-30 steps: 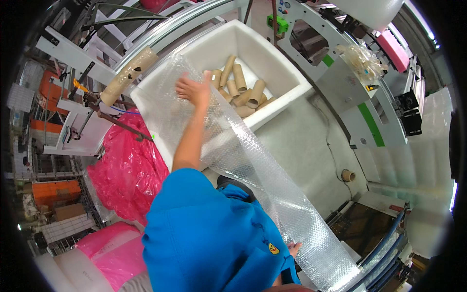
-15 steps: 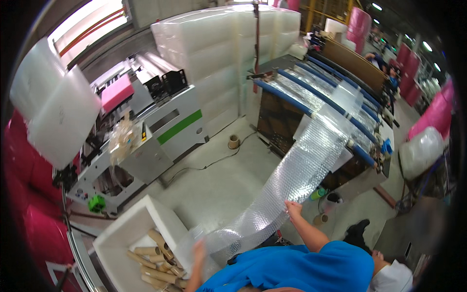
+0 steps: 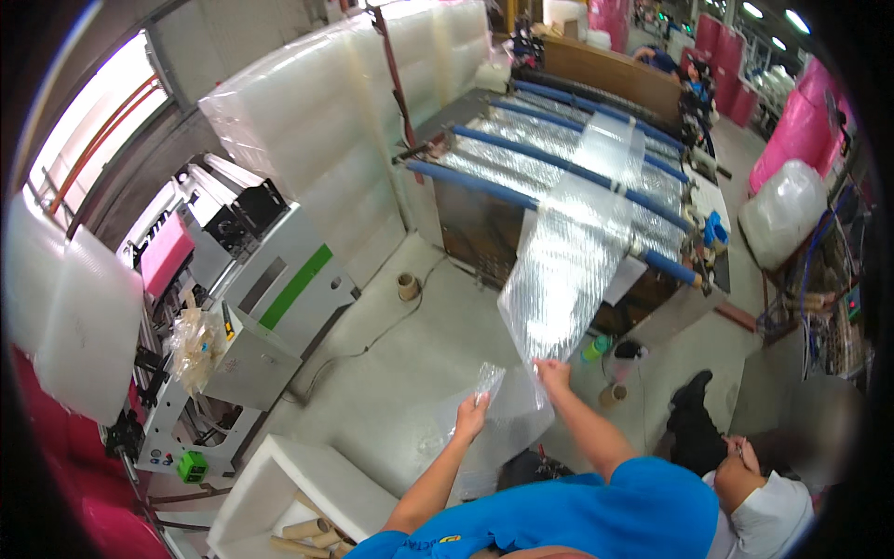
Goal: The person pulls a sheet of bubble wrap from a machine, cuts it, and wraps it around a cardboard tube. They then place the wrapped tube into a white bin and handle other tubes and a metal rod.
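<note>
A long strip of shiny, translucent bubble wrap [image 3: 556, 303] hangs down toward me from a bench with blue rollers [image 3: 470, 183]. My right hand [image 3: 553, 374] is closed on its lower part, where the sheet narrows and bunches. To the left, my left hand [image 3: 470, 416] grips a gathered piece of the wrap, whose crumpled tip sticks up above the fingers. Below and between both hands hangs a looser, clearer stretch of wrap [image 3: 512, 419]. Whether it is still joined to the upper strip at my right hand, I cannot tell.
A white bin [image 3: 279, 466] with cardboard tubes [image 3: 312, 533] stands at the lower left. A grey machine with a green stripe [image 3: 296, 286] is farther left. A cable [image 3: 363, 352] and a cardboard tube [image 3: 408, 286] lie on the floor. Another person's hand [image 3: 742, 456] shows at lower right.
My left hand has come up and right from beside the bin, closer to my right hand, bringing its wrap along. The strip now bunches at my right hand. The whole view has shifted.
</note>
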A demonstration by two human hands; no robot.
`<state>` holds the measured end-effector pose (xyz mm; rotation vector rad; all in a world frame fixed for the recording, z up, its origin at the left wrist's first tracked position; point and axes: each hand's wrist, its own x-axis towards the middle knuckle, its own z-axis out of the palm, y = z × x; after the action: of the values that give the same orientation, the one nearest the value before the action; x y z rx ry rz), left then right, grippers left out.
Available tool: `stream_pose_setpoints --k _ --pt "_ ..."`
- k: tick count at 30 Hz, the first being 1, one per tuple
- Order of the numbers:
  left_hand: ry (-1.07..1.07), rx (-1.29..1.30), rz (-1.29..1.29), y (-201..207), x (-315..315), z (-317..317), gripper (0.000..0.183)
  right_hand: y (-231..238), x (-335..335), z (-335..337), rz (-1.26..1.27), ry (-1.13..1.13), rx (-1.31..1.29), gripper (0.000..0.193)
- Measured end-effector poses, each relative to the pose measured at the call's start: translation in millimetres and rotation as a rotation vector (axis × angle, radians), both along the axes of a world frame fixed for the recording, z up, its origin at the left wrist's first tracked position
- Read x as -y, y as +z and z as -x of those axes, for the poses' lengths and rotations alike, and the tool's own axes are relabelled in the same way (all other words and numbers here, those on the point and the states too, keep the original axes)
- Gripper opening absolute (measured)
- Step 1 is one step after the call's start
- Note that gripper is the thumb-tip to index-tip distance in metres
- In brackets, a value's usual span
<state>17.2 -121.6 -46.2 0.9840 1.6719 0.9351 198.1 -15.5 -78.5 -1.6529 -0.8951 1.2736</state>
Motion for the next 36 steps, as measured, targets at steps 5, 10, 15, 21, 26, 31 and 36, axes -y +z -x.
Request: stream_pose_setpoints --k 5,10,15,21,26,31,36 --pt "-0.054 0.023 -0.178 12.0 -46.5 -55.8 0.033 37.2 -45.9 -12.8 -0.069 0.012 0.033 0.02" --pt "0.068 0.134 -0.792 190.5 -221.9 -130.6 0.034 21.7 -107.5 -55.9 -0.242 -0.047 -0.079 0.013" --pt "0.19 0.043 -0.989 239.3 -247.0 -108.2 0.024 75.3 -125.0 -63.5 -0.041 0.046 -0.082 0.014" --pt "0.573 -0.677 -0.004 -7.9 -20.1 54.4 0.041 70.5 -128.4 -64.1 0.014 0.079 -0.12 0.021" --pt "0.496 -1.369 0.685 -81.7 83.7 103.6 0.062 81.0 -125.4 -64.9 0.055 0.078 -0.114 0.022" --pt "0.174 -0.296 -0.384 34.6 -204.5 -43.6 0.077 77.7 -122.8 -69.4 0.012 0.13 -0.129 0.022" --pt "0.028 -0.014 -0.245 74.7 -349.6 -85.8 0.074 79.6 -127.0 -75.0 0.06 0.148 -0.23 0.024"
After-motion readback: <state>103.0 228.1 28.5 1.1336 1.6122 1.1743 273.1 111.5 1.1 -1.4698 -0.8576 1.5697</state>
